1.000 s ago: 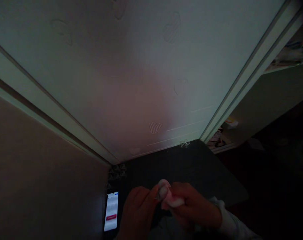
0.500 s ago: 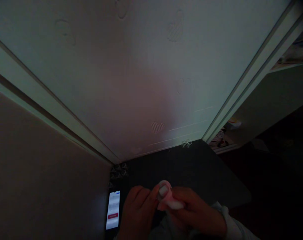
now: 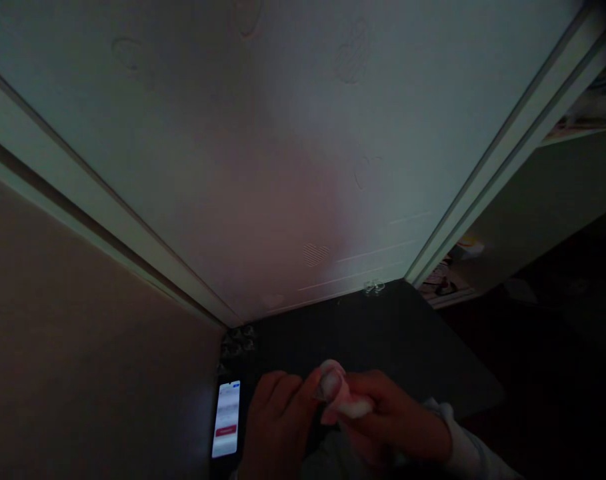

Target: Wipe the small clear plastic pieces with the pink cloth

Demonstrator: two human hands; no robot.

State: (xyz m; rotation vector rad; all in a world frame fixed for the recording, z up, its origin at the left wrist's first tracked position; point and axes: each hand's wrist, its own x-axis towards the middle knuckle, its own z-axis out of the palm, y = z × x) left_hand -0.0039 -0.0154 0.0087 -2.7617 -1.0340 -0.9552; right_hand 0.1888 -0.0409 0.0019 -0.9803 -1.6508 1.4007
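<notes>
Low in the dim head view, my two hands meet around a pink and white cloth-like item (image 3: pixel 343 405), soft and bunched. My left hand (image 3: pixel 281 417) pinches its left side, fingers curled, near a pale rounded part at the top. From the right, my right hand (image 3: pixel 385 413) grips the folds, with a white edge showing between thumb and fingers. Part of the pink material hangs below my right hand. Poor light hides what exactly the item is. A light sleeve (image 3: pixel 463 440) covers my right wrist.
A lit phone (image 3: pixel 226 420) lies left of my left hand on a dark surface (image 3: pixel 327 330). Small clear objects stand in the corner (image 3: pixel 239 340) and by the wall (image 3: pixel 374 287). A pale panel (image 3: pixel 283 167) with heart shapes rises ahead. At right are shelves with things (image 3: pixel 443 277).
My hands stay almost in place. The pink and white item has turned slightly, and its pale rounded part at the top looks a little different in shape.
</notes>
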